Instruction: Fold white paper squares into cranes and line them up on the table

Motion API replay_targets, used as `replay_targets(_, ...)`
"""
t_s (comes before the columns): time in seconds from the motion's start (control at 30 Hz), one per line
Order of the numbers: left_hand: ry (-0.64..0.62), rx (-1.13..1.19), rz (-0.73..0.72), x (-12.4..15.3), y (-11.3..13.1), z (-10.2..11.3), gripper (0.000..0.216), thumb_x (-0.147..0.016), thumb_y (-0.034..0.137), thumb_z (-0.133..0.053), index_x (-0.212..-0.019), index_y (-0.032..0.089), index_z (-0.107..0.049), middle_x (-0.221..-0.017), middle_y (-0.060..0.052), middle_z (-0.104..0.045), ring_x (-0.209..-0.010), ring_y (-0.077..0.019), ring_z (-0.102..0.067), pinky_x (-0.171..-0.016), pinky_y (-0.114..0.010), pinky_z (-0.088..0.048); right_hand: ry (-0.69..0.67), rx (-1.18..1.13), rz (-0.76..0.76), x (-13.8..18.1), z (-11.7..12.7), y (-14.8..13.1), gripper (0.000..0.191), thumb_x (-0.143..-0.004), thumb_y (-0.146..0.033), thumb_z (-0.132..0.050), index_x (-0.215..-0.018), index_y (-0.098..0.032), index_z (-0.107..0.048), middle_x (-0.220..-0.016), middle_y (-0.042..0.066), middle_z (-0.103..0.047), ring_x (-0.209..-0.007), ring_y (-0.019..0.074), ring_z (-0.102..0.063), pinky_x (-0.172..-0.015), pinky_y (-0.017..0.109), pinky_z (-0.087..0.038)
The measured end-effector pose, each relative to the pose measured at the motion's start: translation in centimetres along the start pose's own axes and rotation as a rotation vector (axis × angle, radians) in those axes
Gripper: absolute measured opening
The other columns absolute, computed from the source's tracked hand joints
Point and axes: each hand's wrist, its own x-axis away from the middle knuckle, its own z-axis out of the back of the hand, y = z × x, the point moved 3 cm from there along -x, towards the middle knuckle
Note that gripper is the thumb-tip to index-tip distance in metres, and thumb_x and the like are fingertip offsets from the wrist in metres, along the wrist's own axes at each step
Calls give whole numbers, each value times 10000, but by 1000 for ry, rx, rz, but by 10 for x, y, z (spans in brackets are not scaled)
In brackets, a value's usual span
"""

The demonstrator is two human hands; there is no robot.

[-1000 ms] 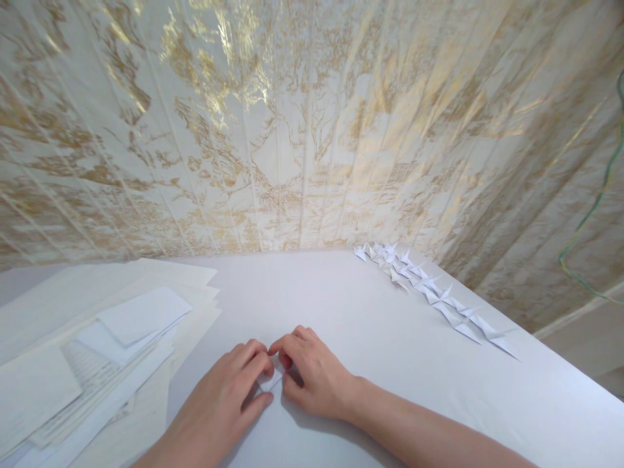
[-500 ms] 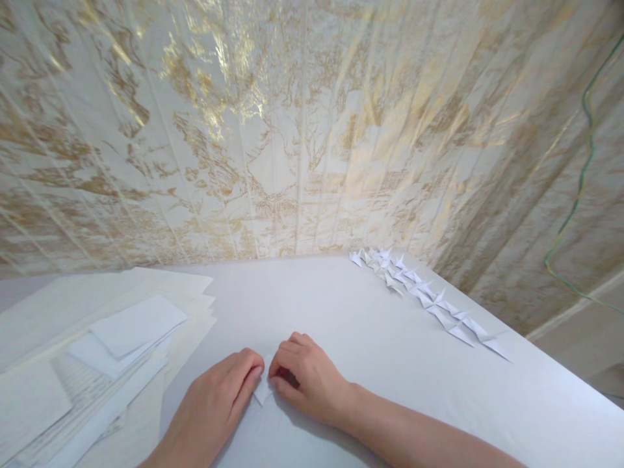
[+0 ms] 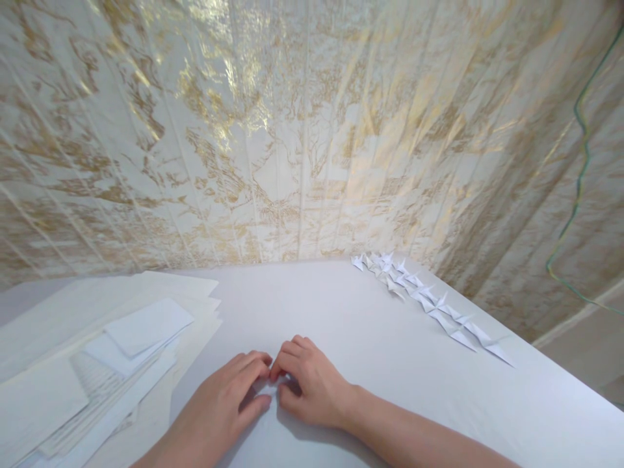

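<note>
Both hands meet near the front middle of a white table [image 3: 351, 325]. My left hand [image 3: 224, 406] and my right hand [image 3: 305, 383] have their fingertips pressed together over a small folded piece of white paper [image 3: 270, 389], which is mostly hidden under the fingers. The fingers of both hands are curled down and pinched on it against the tabletop.
A loose stack of white and cream paper sheets [image 3: 97, 364] lies at the left. A row of several small folded white paper pieces [image 3: 429, 302] runs along the right edge of the table. A gold-patterned wall [image 3: 302, 130] stands behind, with a green cord [image 3: 580, 162] at the right.
The small paper, partly visible between my fingertips half a second ago, is now almost covered as both hands press closer together. The view has shifted slightly.
</note>
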Motion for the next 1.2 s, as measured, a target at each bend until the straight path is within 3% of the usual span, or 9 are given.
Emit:
replay_targets(0.1,10,-10,-56,2,-3,0,88,-863,218,-512,-861,249,-594,-1018,-3,-669,-937,-188,-623,-830,-300,-466,-12,-5,14,0,1,-1,206,-676,-106,-641,-869,-177,-642,-859,30,-624,-834,194,-527,-812,310,-390)
replay_targets(0.2,43,-53,-91,2,-3,-3,206,-933,261,-415,-851,246,-604,-946,-14,-671,-884,-193,-631,-801,-312,-477,-8,-1,5,-1,1,0,174,-714,-150,-699,-872,-186,-637,-872,25,-621,-842,192,-525,-808,310,-384)
replay_targets(0.4,126,17,-74,1,-1,-6,284,-988,348,-330,-877,245,-570,-927,-22,-658,-892,-188,-632,-816,-304,-481,48,-86,-42,-3,2,3,127,-800,-71,-654,-781,-178,-590,-782,-5,-585,-775,153,-517,-762,262,-377)
replay_targets(0.57,84,85,-28,-3,-1,-6,181,-952,300,-415,-868,249,-566,-956,-3,-640,-923,-175,-628,-832,-279,-469,111,-170,-100,-3,7,6,156,-809,-31,-636,-786,-173,-578,-777,-9,-564,-775,144,-517,-713,240,-374)
replay_targets(0.7,113,26,-7,-9,-1,-11,133,-881,228,-467,-751,241,-489,-865,9,-588,-788,-168,-610,-729,-279,-475,137,-199,-147,-4,10,9,144,-838,-34,-608,-805,-171,-577,-799,-5,-564,-772,141,-517,-710,242,-379)
replay_targets(0.77,150,-11,2,-12,-1,-13,123,-881,234,-450,-759,244,-460,-828,11,-564,-740,-177,-588,-700,-303,-469,136,-176,-173,-5,9,13,147,-834,-31,-614,-793,-168,-579,-797,0,-575,-786,150,-515,-736,256,-382)
replay_targets(0.93,185,-63,-37,-16,1,-16,119,-915,243,-376,-849,249,-474,-878,-13,-572,-845,-216,-584,-763,-361,-459,147,-144,-233,-4,8,23,192,-841,10,-553,-829,-173,-607,-827,17,-630,-844,176,-518,-809,293,-386)
replay_targets(1.07,203,-89,-59,-21,1,-20,124,-926,246,-377,-879,253,-492,-874,-12,-580,-825,-211,-598,-757,-354,-472,119,-131,-227,-3,7,26,342,-764,111,-451,-832,-183,-613,-830,18,-642,-852,180,-521,-813,289,-399)
replay_targets(1.2,197,-97,-67,-25,1,-22,143,-918,232,-404,-906,249,-546,-916,-15,-594,-850,-205,-622,-781,-336,-483,134,-128,-252,-2,9,25,346,-727,107,-475,-855,-182,-617,-837,22,-634,-866,188,-521,-810,292,-405)
